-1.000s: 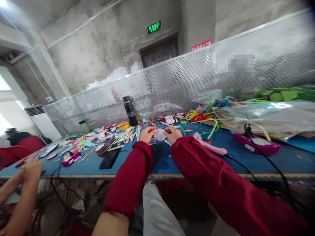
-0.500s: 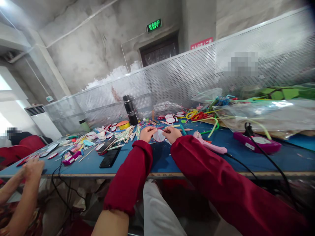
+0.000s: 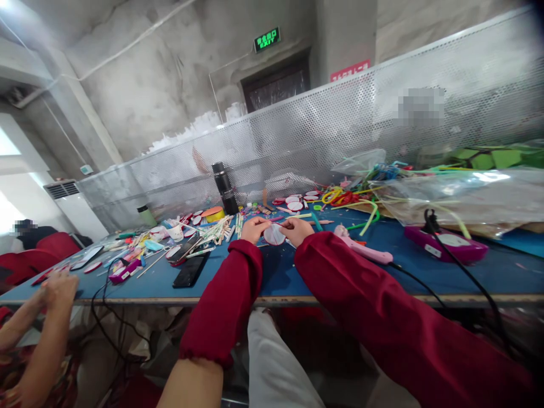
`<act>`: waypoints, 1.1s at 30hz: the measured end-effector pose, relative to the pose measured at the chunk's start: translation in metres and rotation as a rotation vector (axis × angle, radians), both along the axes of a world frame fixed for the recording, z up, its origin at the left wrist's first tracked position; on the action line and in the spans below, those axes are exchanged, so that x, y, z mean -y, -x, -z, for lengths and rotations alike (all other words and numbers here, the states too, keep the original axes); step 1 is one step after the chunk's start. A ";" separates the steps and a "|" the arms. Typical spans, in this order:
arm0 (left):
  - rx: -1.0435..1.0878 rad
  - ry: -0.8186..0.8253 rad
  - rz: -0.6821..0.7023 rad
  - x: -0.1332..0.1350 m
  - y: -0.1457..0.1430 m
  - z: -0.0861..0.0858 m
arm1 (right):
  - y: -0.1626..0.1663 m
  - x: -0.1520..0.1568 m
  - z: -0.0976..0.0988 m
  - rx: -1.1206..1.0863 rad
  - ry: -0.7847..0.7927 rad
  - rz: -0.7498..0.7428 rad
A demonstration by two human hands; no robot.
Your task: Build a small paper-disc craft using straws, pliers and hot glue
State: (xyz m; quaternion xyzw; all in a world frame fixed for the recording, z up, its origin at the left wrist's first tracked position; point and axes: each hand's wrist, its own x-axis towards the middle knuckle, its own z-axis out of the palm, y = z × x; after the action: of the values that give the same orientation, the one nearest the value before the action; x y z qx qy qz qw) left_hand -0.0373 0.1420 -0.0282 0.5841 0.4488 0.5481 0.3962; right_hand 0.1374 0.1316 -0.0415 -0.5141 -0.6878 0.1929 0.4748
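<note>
Left hand (image 3: 254, 228) and right hand (image 3: 297, 229) fingers pinched on round white disc (image 3: 274, 234), seemingly paper, above blue table (image 3: 297, 277).

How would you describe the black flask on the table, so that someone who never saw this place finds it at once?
Start at the blue table and look to its far edge, against the perforated metal screen. Left of the two hands' line, the flask stands upright behind a yellow tape roll. It is the only tall, dark cylinder among flat, colourful craft pieces.
</note>
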 end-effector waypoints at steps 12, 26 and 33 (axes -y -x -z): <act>-0.039 -0.009 0.010 0.001 0.001 0.000 | 0.000 0.006 -0.004 0.017 -0.007 -0.018; 0.006 0.000 0.060 -0.001 -0.003 0.003 | 0.000 0.005 -0.005 -0.001 0.025 0.026; -0.038 0.119 0.200 0.004 -0.007 0.002 | -0.004 0.001 -0.011 -0.067 0.072 0.144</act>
State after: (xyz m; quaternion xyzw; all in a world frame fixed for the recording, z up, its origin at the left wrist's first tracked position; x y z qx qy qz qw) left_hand -0.0301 0.1378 -0.0306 0.6117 0.4276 0.4669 0.4743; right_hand 0.1419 0.1303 -0.0310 -0.5721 -0.6255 0.2000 0.4914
